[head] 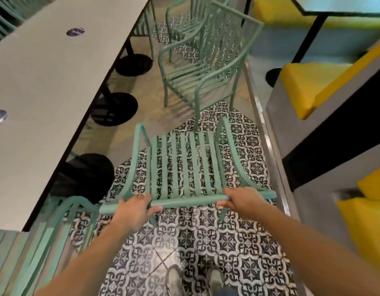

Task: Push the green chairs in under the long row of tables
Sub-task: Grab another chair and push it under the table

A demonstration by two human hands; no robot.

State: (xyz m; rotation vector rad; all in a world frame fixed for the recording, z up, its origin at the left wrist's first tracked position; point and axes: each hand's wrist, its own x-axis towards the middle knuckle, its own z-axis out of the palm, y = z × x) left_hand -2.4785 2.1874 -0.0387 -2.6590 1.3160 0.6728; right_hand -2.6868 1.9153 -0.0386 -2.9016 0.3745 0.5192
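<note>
A green slatted metal chair [182, 165] stands on the patterned floor right in front of me, out in the aisle beside the long white table [46, 82]. My left hand [134, 210] grips the left part of its top back rail. My right hand [242, 199] grips the same rail near its right end. A second green chair [208, 67] stands farther along the aisle, also out from the table, with a third one [184, 20] behind it. Another green chair [46, 242] sits at the lower left, close to the table's edge.
Black round table bases [114, 108] line the floor under the table's edge. To the right runs a grey bench with yellow cushions [308, 86]. A metal floor strip [270, 150] divides the tiled aisle from the bench. My shoes [174, 278] show at the bottom.
</note>
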